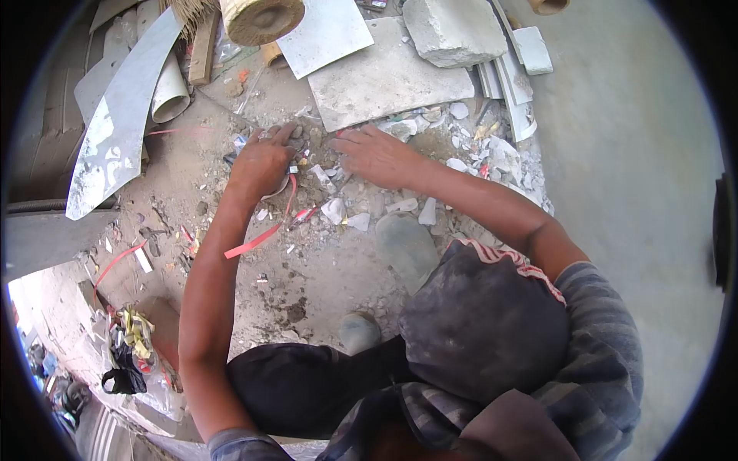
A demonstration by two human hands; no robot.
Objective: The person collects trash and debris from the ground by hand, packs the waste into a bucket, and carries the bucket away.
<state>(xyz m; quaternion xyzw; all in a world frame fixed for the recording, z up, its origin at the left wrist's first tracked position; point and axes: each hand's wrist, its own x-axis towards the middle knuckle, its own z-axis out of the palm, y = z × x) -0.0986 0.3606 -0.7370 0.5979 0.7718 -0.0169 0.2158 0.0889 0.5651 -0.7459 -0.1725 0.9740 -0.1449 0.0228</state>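
Observation:
My left hand [265, 161] lies palm down on the dirt and rubble, its fingers apart and curving into the debris. A red strip [254, 243] runs out from beside its wrist toward me. Facing it, my right hand [377, 157] reaches in from the right with fingers spread over small stone chips. Part of a small red scrap [340, 134] shows at its fingertips. Between the hands lie grey pebbles and white chips [323, 178]. Both palms are hidden, so anything beneath them cannot be seen.
Beyond the hands lies a flat pale slab [392, 81], with a thick broken block [453, 32] at its far right. A long white curved sheet [127, 111] leans at left near a pipe [170, 98]. Litter [134, 342] is piled lower left; smooth floor [630, 192] extends right.

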